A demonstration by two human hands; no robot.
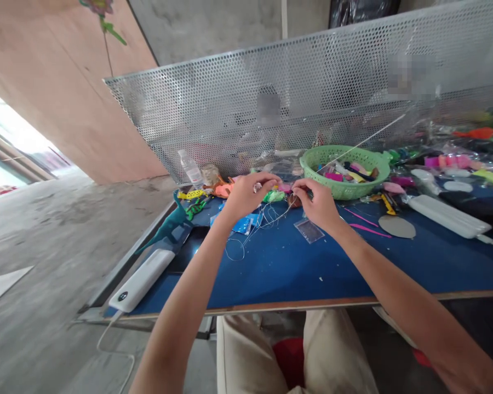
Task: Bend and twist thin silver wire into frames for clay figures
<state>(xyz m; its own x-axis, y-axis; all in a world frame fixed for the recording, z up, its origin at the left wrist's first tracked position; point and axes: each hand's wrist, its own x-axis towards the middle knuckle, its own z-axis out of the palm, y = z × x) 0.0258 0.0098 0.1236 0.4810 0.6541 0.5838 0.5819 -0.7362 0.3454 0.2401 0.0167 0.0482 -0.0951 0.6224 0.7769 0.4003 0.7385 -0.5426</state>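
Note:
Thin pale thread (243, 250) lies in tangled loops on the table between and below my two hands. My right hand (315, 201) pinches a strand of it, with thumb and forefinger together. Beside it, my left hand (250, 192) is closed with its fingers curled inward; whatever is in them is too small to make out. A small brown object (294, 200) sits just by the right fingertips. Blue plastic packets (243, 224) lie under the left wrist, and a small clear packet (309, 231) lies below the right hand.
A green basket (340, 191) of colourful pieces stands behind my right hand. Toy animals, including a teal dinosaur (171, 221), stand at left near a white power bank (142, 280) and dark phone (189, 249). A perforated metal panel (213, 93) rises behind. Another white device (447, 216) lies right.

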